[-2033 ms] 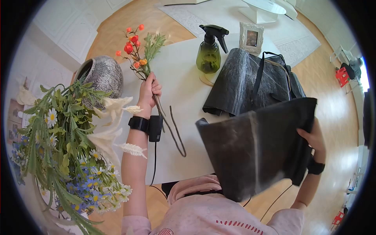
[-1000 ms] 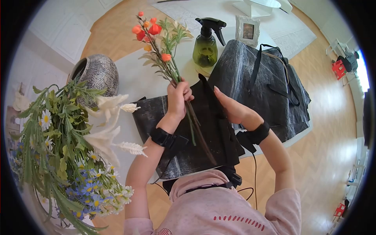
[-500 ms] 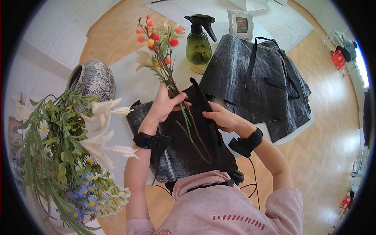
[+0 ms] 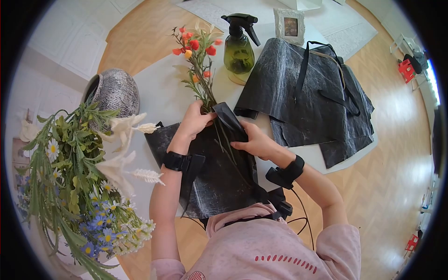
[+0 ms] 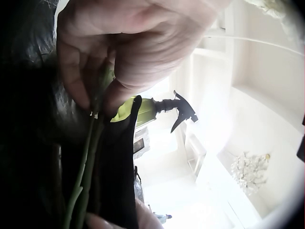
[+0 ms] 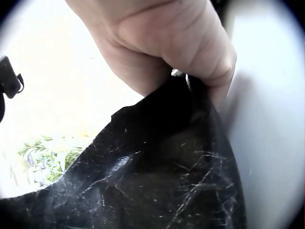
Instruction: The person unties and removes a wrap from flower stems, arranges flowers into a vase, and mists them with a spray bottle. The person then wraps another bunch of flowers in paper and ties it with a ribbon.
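My left hand point(image 4: 195, 121) grips a small bunch of stems with red and orange blossoms point(image 4: 194, 45) and green leaves. The blossoms point away from me, and the stems point(image 5: 83, 186) run down over a sheet of black wrapping paper point(image 4: 205, 196) at the table's near edge. With thumb and fingers, my right hand point(image 4: 257, 141) pinches the paper's right side. That side is folded up and leans over the stems, covering part of them. In the right wrist view the creased paper point(image 6: 143, 176) hangs from the right hand's fingers, whose tips are partly hidden.
A green spray bottle point(image 4: 239, 55) and a small white picture frame point(image 4: 290, 28) stand at the back. More black sheet material point(image 4: 275, 79) with a black strap lies on the right. Left are a grey textured vase point(image 4: 120, 93) and a large daisy bunch point(image 4: 77, 186).
The right hand has brought the black paper onto the table and then folded its right edge leftward over the stems. The left hand has carried the flowers onto the paper.
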Tool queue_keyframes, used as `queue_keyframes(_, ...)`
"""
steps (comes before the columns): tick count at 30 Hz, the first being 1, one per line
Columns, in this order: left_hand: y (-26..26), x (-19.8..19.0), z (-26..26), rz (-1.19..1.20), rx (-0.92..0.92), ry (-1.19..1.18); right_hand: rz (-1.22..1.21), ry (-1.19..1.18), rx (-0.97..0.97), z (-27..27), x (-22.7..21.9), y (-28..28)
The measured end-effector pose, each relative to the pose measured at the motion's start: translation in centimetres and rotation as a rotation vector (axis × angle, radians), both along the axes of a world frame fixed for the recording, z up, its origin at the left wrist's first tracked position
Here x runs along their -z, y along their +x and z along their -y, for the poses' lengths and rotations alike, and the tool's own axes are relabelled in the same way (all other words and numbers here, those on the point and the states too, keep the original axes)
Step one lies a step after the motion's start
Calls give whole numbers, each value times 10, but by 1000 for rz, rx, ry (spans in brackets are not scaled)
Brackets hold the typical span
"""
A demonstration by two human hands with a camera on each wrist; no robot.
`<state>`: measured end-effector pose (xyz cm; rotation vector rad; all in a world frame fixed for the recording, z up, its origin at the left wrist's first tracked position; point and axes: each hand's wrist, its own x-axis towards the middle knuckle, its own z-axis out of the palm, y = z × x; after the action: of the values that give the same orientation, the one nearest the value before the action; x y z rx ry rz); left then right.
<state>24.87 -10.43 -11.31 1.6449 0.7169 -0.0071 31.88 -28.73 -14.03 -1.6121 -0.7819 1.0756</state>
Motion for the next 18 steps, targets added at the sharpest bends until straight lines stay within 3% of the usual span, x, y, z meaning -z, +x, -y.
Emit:
queue_keyframes(6,-5,-11,4,-19,-74,-167,5,101,54,-2,20,-1)
queue_keyframes(8,-7,-21,2,-9,-4,-169,17,109,73,-3,25,0)
queue_keyframes(10,-10,-19,-8,6,69,-132,162,274,156,-7,27,0)
queue_keyframes(13,-11,-16,-8,35,132,-142,95,89,188,-6,10,1)
queue_keyframes(16,-11,-15,3,45,132,-208,125,148,245,-14,14,1)
queue_keyframes(18,-9,-2,5,99,189,-126,189,118,208,-15,10,1)
